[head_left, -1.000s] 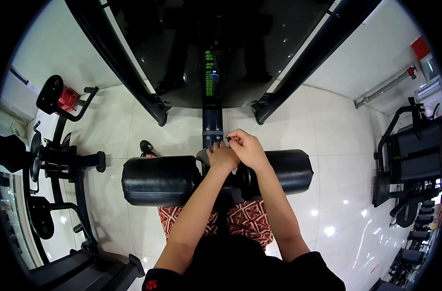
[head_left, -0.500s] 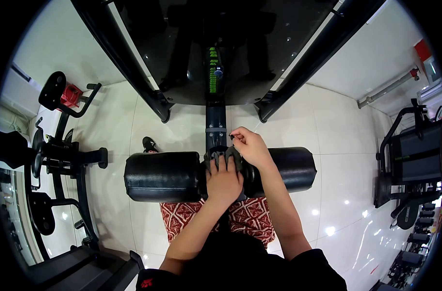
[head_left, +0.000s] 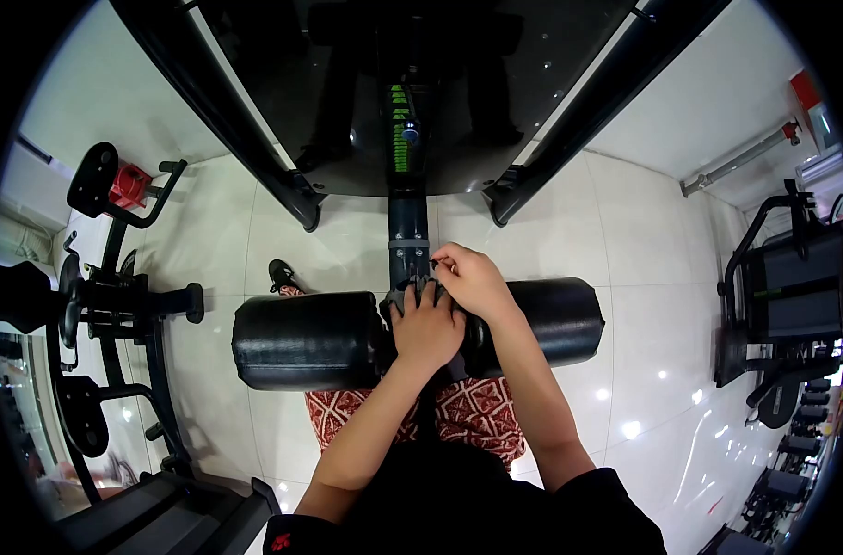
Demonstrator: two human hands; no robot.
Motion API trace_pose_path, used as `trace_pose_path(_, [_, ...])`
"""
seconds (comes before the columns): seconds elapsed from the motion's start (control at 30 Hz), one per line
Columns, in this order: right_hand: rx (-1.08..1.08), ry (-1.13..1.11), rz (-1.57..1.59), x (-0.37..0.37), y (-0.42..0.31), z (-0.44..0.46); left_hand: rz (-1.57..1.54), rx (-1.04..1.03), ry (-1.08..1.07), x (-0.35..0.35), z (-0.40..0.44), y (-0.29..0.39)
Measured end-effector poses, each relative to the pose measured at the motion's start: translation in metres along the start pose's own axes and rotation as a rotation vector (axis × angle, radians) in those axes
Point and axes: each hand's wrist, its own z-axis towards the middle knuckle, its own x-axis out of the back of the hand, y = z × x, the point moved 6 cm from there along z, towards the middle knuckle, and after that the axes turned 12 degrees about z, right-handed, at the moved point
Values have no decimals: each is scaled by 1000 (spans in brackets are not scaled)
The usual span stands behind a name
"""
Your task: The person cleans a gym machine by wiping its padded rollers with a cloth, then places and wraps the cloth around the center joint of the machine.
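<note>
Grey cloth mostly out of sight under L hand

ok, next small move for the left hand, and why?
Probably a short wiping stroke: the left hand lies palm down, fingers spread, on what looks like a grey cloth between the black roller pads; the right hand is pinched just beyond.
</note>
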Motion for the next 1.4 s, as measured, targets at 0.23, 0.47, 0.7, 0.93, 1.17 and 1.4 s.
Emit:
trace_pose_path(0.23, [2,-17,-5,0,5,6,127,11,-198,-13,25,2])
trace_pose_path(0.47, [-26,-24,51,-2,11,6,105,13,-131,-9,15,0])
trace_pose_path(0.7, [5,-28,27,-1,6,4,49,-65,8,11,-33,1])
trace_pose_path(0.93, [-4,-21,0,-2,-4,-2,33,-98,87,14,-50,5])
trace_pose_path(1.17, [-72,-37,-3,-2,1,-1,-41,-31,-49,4,-11,-4])
trace_pose_path(1.4, [-70,-80,-6,-6,14,5,-4,-38,-17,-7,21,-3])
